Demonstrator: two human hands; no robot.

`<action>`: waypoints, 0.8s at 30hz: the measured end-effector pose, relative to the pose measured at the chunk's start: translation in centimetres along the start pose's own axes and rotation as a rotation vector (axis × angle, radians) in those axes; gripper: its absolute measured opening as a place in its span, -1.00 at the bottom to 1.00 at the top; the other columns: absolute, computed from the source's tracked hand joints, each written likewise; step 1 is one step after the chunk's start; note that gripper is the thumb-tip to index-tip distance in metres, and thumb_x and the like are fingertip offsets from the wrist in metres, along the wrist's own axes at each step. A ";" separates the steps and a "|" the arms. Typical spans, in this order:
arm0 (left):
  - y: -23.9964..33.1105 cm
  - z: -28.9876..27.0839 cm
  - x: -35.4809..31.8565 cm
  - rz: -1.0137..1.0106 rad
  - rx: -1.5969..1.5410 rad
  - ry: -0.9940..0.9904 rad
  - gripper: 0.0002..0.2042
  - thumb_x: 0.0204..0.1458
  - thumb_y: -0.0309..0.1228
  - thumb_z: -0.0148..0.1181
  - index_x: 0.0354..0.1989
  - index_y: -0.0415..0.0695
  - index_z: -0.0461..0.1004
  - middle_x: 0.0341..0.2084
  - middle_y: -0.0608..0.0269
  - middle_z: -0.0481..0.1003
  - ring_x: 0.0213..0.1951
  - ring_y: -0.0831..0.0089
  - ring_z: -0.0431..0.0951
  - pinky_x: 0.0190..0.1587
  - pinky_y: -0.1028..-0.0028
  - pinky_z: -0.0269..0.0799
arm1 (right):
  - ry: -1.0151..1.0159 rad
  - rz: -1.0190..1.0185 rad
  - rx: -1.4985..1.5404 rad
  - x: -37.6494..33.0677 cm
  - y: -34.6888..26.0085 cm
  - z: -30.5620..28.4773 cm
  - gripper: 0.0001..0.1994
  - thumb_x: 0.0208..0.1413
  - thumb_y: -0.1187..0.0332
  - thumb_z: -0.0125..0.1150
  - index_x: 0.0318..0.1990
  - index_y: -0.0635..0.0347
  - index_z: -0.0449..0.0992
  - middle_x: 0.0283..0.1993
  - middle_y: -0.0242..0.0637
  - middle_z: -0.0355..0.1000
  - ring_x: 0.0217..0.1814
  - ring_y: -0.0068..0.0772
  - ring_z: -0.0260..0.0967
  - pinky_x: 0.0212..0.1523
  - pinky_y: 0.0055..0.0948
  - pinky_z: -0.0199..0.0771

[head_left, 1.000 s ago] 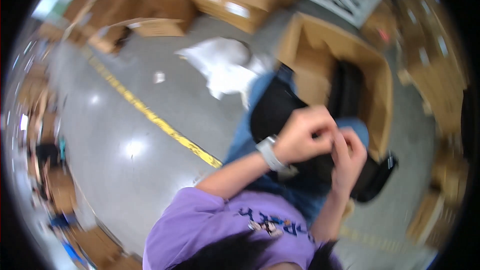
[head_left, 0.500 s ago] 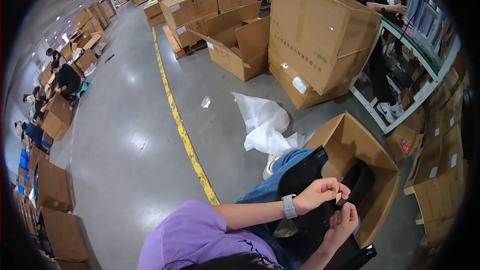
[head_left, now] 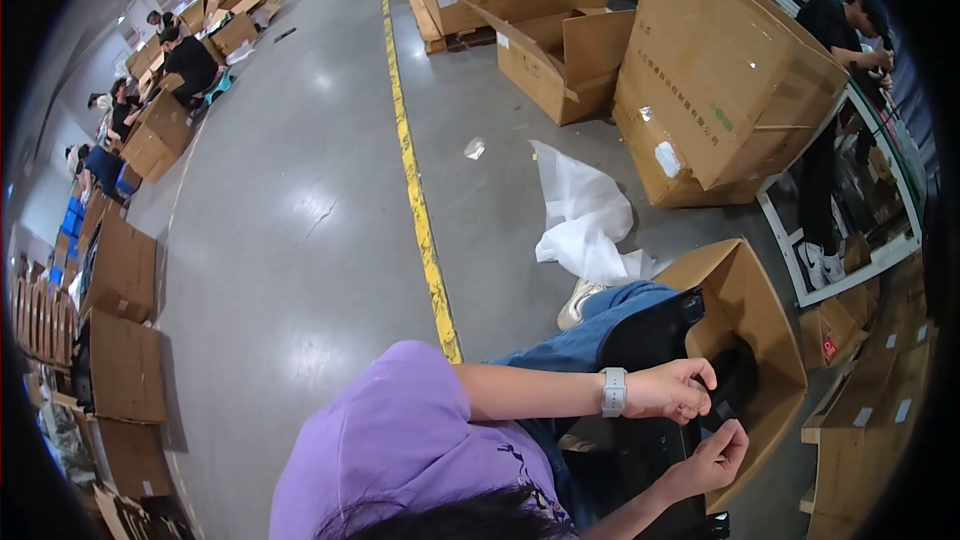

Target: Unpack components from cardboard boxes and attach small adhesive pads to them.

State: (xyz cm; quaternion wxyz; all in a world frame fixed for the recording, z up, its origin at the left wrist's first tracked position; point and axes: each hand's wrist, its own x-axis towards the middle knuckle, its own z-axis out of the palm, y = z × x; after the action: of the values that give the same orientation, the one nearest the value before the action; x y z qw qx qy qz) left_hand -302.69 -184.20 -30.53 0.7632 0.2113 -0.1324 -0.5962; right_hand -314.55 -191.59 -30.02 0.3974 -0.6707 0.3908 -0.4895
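Note:
My left hand (head_left: 668, 390), with a grey watch on the wrist, is closed, its fingertips drawn together; what they hold, if anything, I cannot make out. Just below and to the right, my right hand (head_left: 710, 458) pinches what looks like a small dark strip (head_left: 725, 411) between thumb and forefinger. The hands are slightly apart. Beneath them a large black part (head_left: 648, 342) with a smooth, curved surface lies across my lap. An open cardboard box (head_left: 775, 365) stands just beyond my hands, with a dark item inside, partly hidden by my fingers.
White plastic wrap (head_left: 585, 215) lies on the floor ahead, near my shoe. Behind it stand a tall carton (head_left: 715, 80) and an open carton (head_left: 545, 70). A yellow floor line (head_left: 415, 180) runs to my left. One person works at a bench (head_left: 860, 270) on the right; others are far left.
My hands have moved apart, and the small tan piece between them no longer shows. The view has turned left, so the surroundings sit further right.

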 end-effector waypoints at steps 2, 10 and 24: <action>0.0 0.2 -0.9 -0.033 0.013 -0.025 -0.92 -0.11 -0.62 -0.06 -0.48 -0.15 0.25 -0.56 0.34 0.29 -0.60 0.66 0.19 -0.50 0.65 0.16 | -0.036 -0.040 -0.040 0.0 0.0 -0.3 -0.83 0.09 0.34 0.15 -0.37 0.30 0.45 -0.51 -0.46 0.32 -0.51 -0.68 0.16 -0.53 -0.71 0.11; -2.4 -0.4 -0.3 -0.218 0.008 -0.019 -0.97 -0.18 -0.48 -0.11 -0.59 -0.10 0.27 -0.86 0.59 0.02 -0.81 0.73 -0.07 -0.72 0.63 -0.22 | -0.033 -0.449 -0.303 -1.6 -1.4 -1.9 -0.92 0.03 0.49 0.17 -0.33 0.31 0.50 -0.48 -0.32 0.44 -0.56 -0.51 0.31 -0.55 -0.63 0.27; -1.2 -0.7 -0.9 -0.081 0.707 0.060 -0.89 0.01 -0.47 0.07 -0.50 -0.23 0.40 -0.72 0.51 0.29 -0.63 0.78 0.19 -0.61 0.71 0.06 | -0.415 -0.123 -0.140 -1.3 -0.8 -4.4 -0.77 -0.34 0.41 0.42 -0.44 0.21 0.54 -0.72 -0.52 0.18 -0.72 -0.76 -0.03 -0.68 -0.68 -0.12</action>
State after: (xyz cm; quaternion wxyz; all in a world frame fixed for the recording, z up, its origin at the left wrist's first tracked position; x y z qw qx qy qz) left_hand -303.63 -183.48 -31.70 0.6222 0.4846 -0.2996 -0.5369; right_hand -318.98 -190.76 -28.81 0.3913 -0.8054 0.2919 -0.3361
